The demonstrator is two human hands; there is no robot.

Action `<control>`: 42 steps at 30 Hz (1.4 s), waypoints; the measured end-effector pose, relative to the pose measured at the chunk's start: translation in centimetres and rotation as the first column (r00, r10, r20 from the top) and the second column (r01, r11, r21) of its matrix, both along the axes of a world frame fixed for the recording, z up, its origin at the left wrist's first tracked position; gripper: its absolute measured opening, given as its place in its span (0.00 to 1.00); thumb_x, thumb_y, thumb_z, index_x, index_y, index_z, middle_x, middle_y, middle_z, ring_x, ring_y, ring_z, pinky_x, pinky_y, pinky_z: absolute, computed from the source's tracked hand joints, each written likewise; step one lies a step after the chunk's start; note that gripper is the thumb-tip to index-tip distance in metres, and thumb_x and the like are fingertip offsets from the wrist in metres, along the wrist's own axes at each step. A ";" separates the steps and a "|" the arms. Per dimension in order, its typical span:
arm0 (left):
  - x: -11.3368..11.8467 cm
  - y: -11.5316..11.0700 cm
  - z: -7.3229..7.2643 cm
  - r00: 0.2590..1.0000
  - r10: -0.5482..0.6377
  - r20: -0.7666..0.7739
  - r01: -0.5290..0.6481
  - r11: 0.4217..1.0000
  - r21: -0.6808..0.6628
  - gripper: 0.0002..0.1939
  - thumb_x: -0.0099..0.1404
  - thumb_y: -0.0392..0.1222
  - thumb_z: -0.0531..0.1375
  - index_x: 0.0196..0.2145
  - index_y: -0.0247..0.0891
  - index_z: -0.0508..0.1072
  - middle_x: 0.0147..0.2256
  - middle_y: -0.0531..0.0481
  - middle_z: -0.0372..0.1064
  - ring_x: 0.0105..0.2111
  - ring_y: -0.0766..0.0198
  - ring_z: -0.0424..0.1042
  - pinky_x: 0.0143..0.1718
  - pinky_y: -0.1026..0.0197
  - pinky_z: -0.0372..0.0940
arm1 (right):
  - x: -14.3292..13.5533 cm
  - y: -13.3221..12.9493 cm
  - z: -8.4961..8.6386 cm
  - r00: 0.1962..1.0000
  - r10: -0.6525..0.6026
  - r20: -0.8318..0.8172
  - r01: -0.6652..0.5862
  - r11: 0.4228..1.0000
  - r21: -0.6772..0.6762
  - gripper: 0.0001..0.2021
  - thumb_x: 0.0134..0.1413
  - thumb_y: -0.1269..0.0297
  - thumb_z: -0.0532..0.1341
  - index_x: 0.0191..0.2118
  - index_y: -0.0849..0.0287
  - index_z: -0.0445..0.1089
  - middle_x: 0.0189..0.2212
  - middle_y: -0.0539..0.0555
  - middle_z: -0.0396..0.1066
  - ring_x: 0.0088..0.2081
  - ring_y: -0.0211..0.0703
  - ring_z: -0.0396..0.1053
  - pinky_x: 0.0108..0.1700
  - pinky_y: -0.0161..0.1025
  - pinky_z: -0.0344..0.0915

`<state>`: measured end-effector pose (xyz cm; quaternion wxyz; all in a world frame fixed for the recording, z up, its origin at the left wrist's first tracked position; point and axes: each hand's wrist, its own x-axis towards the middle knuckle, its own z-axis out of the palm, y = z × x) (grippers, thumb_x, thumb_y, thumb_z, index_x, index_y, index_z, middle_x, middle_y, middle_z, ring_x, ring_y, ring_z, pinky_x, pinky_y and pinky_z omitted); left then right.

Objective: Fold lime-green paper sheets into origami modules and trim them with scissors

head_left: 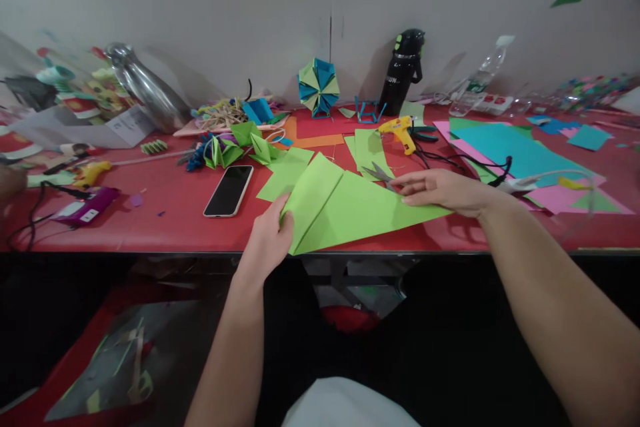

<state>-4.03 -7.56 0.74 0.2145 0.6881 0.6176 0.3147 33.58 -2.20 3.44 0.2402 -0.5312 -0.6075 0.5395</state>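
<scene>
A large sheet of light green paper [360, 210] with a folded flap on its left side lies at the table's front edge. My left hand [273, 233] pinches its left edge, thumb on top. My right hand [433, 190] is over the sheet's right end, fingers curled around the handle end of a pair of scissors [379, 173]. The blades point away to the left, slightly apart; the handles are hidden by my fingers. More green paper pieces [370, 147] lie behind the sheet. A phone [229, 191] rests left of my left hand.
A yellow glue gun [399, 132] with a black cord stands behind the scissors. Folded green pieces [225, 152] and a blue-green paper ball [319, 87] are farther back. Coloured sheets [520, 147] cover the right side. A black bottle [401, 73] stands near the wall. A purple power block [86, 205] lies left.
</scene>
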 end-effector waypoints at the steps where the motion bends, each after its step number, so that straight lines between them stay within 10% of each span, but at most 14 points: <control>1: -0.1 0.2 -0.3 0.999 0.018 0.026 -0.018 1.000 0.014 0.26 0.72 0.41 0.53 0.65 0.36 0.66 0.57 0.38 0.73 0.61 0.44 0.70 0.61 0.44 0.66 | 0.1 0.1 0.0 0.997 -0.056 -0.049 0.053 0.997 -0.048 0.27 0.49 0.59 0.75 0.56 0.48 0.77 0.46 0.55 0.79 0.47 0.46 0.77 0.47 0.41 0.76; 12: 2.3 -1.4 -1.2 0.955 -0.095 0.281 0.094 0.995 0.016 0.37 0.68 0.31 0.52 0.72 0.45 0.54 0.74 0.51 0.47 0.74 0.55 0.44 0.75 0.48 0.44 | -2.9 1.6 -2.0 0.631 -0.561 -0.536 0.592 0.794 -0.135 0.06 0.56 0.72 0.69 0.35 0.54 0.74 0.40 0.52 0.83 0.45 0.42 0.80 0.52 0.37 0.78; 20: 3.9 -3.2 -1.6 0.949 -0.173 0.262 0.222 0.960 -0.170 0.32 0.69 0.36 0.53 0.69 0.40 0.60 0.71 0.47 0.54 0.74 0.50 0.46 0.74 0.44 0.47 | -5.1 2.2 -2.9 0.702 -0.572 -0.424 0.577 0.806 -0.133 0.05 0.51 0.74 0.71 0.32 0.59 0.76 0.31 0.56 0.80 0.33 0.41 0.78 0.36 0.33 0.78; 30: 3.4 -3.3 -3.1 0.935 -0.125 0.331 0.162 0.983 -0.085 0.31 0.66 0.39 0.59 0.66 0.37 0.64 0.68 0.41 0.62 0.71 0.50 0.56 0.72 0.44 0.51 | -4.4 2.9 -3.7 0.610 -0.608 -0.509 0.636 0.758 -0.143 0.13 0.43 0.71 0.73 0.33 0.51 0.70 0.34 0.49 0.78 0.42 0.43 0.78 0.53 0.45 0.75; 42: 3.3 -3.7 -2.4 0.924 -0.160 0.348 0.225 0.962 -0.156 0.27 0.66 0.39 0.60 0.63 0.40 0.68 0.58 0.42 0.71 0.57 0.50 0.72 0.59 0.46 0.68 | -5.3 3.6 -3.6 0.677 -0.586 -0.447 0.612 0.784 -0.101 0.07 0.49 0.73 0.69 0.34 0.55 0.76 0.36 0.54 0.81 0.35 0.42 0.78 0.39 0.38 0.78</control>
